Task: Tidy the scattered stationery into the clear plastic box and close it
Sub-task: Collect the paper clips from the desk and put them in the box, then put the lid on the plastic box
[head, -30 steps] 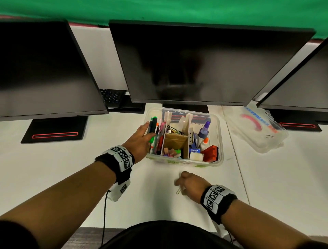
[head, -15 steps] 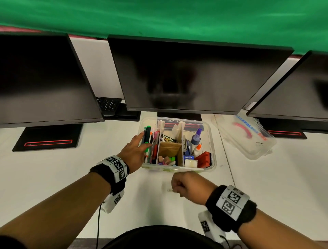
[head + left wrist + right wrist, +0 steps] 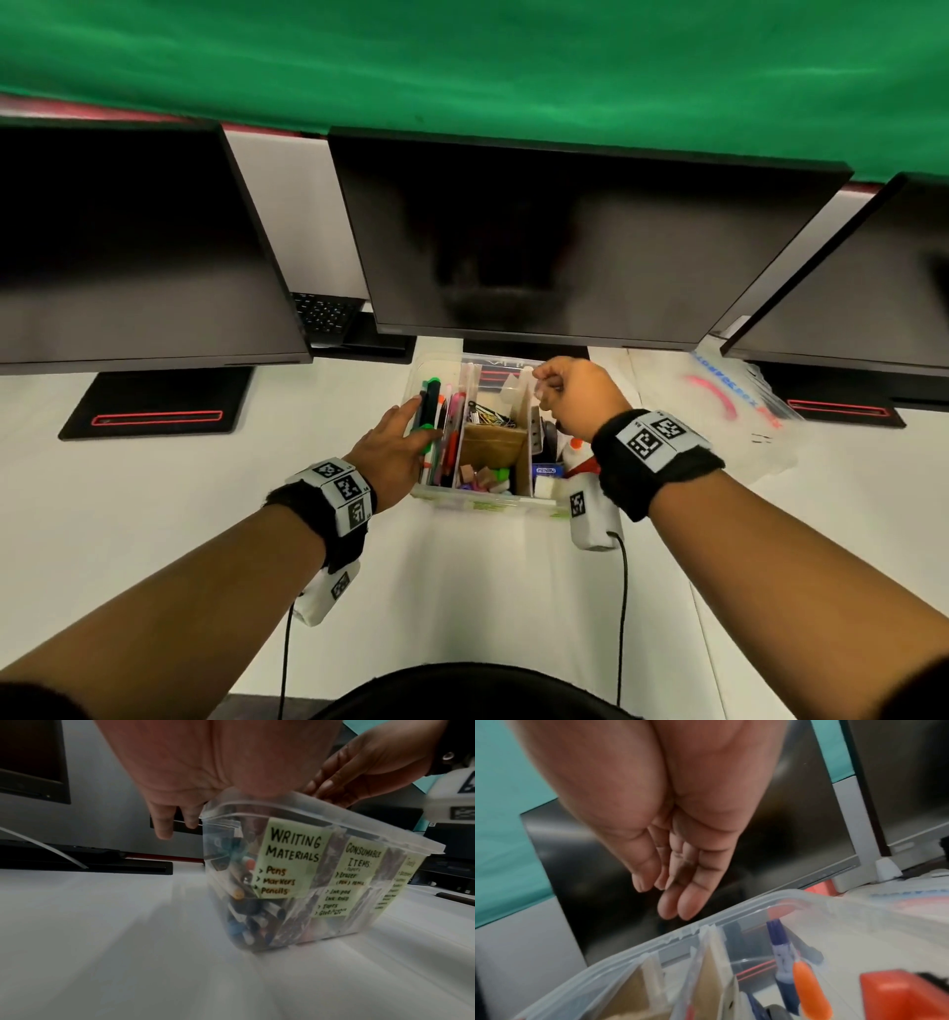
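Note:
The clear plastic box (image 3: 477, 506) stands open on the white desk, split by dividers, with green labels (image 3: 290, 858) on its front. Pens and markers (image 3: 434, 411) fill its left compartment. My left hand (image 3: 395, 452) rests on the box's left rim (image 3: 282, 811), fingers (image 3: 164, 821) straight, touching the markers. My right hand (image 3: 552, 390) hovers over the right compartments, thumb and fingertips (image 3: 687, 902) drawn together in a pinch. What it pinches is hidden. The clear lid (image 3: 719, 406) lies on the desk to the right of the box.
Three dark monitors (image 3: 565, 246) stand close behind the box, their bases (image 3: 154, 406) on the desk. A keyboard (image 3: 323, 313) sits behind the left one. Inside the box are an orange-capped glue bottle (image 3: 808, 988) and a red stapler (image 3: 898, 992).
My right hand took a paper clip off the desk in front of the box, rose and moved forward over the box. The left hand stayed on the box's left side.

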Demonstrator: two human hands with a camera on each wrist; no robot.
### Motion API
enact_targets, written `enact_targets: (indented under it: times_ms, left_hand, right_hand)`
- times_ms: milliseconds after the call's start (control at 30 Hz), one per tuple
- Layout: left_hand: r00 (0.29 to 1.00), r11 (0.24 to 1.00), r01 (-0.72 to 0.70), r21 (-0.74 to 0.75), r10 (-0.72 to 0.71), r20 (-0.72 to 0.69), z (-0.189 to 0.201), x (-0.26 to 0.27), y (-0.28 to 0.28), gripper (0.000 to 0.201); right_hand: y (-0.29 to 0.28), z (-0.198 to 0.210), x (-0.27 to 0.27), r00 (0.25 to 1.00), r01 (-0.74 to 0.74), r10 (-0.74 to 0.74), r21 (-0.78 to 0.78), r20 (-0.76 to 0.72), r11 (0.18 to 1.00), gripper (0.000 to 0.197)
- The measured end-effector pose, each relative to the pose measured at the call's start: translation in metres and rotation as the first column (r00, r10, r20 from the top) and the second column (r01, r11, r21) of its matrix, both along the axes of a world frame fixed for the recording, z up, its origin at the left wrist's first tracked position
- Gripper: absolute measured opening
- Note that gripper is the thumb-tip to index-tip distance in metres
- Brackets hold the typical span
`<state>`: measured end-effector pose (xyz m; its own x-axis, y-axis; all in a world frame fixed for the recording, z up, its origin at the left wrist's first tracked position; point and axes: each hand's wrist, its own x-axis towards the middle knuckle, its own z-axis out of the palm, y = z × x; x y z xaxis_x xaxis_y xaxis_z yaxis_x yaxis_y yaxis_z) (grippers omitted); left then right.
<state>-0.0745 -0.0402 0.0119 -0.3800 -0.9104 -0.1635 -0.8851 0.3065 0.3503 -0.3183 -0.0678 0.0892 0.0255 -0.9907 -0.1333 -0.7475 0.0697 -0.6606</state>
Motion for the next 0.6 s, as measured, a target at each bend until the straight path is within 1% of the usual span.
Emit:
enact_targets:
  times_ms: [67, 133, 200, 267, 300, 333, 400, 433, 533, 600]
  left_hand:
    - [1.0, 1.0, 0.001, 0.0, -0.001, -0.009, 0.001, 0.0, 0.001, 0.049]
    - [1.0, 1.0, 0.002, -0.009, -0.002, -0.012, 0.005, -0.002, 0.003, 0.047]
    - [1.0, 1.0, -0.01, -0.007, 0.01, 0.004, 0.008, -0.004, 0.004, 0.047]
    - [0.999, 1.0, -0.031, -0.004, 0.031, 0.008, 0.01, -0.006, 0.004, 0.051]
    - [0.999, 0.999, -0.048, -0.001, 0.048, 0.003, 0.009, -0.006, 0.004, 0.054]
    - [0.997, 0.997, -0.071, 0.007, 0.071, 0.003, 0.009, -0.006, 0.003, 0.058]
    - [0.992, 0.991, -0.127, 0.044, 0.127, 0.012, 0.009, -0.01, 0.001, 0.065]
    - [0.987, 0.985, -0.158, 0.062, 0.158, 0.015, 0.009, -0.013, 0.0, 0.068]
    - [0.973, 0.97, -0.23, 0.081, 0.23, 0.008, 0.008, -0.021, 0.001, 0.073]
    - [0.965, 0.962, -0.261, 0.074, 0.26, 0.024, 0.004, -0.023, 0.001, 0.072]
  right_hand:
    - [0.0, 0.002, -0.021, 0.998, 0.034, -0.034, 0.004, 0.047, 0.999, 0.018]
    - [0.001, 0.003, -0.047, 0.995, 0.089, -0.089, -0.018, 0.039, 0.996, 0.014]
    - [0.001, -0.001, -0.08, 0.983, 0.179, -0.178, -0.032, 0.036, 0.983, 0.011]
    - [0.001, -0.014, -0.116, 0.962, 0.275, -0.275, -0.012, 0.007, 0.961, 0.01]
    - [0.001, -0.025, -0.134, 0.951, 0.306, -0.306, 0.002, -0.053, 0.952, 0.01]
    - [0.002, -0.036, -0.15, 0.937, 0.322, -0.314, 0.03, -0.155, 0.946, 0.012]
    - [0.009, -0.058, -0.175, 0.889, 0.323, -0.263, 0.106, -0.375, 0.941, 0.025]
    - [0.014, -0.07, -0.185, 0.87, 0.321, -0.229, 0.15, -0.436, 0.935, 0.033]
    - [0.029, -0.099, -0.202, 0.85, 0.351, -0.19, 0.26, -0.492, 0.899, 0.051]
    - [0.034, -0.116, -0.211, 0.837, 0.367, -0.178, 0.29, -0.517, 0.884, 0.058]
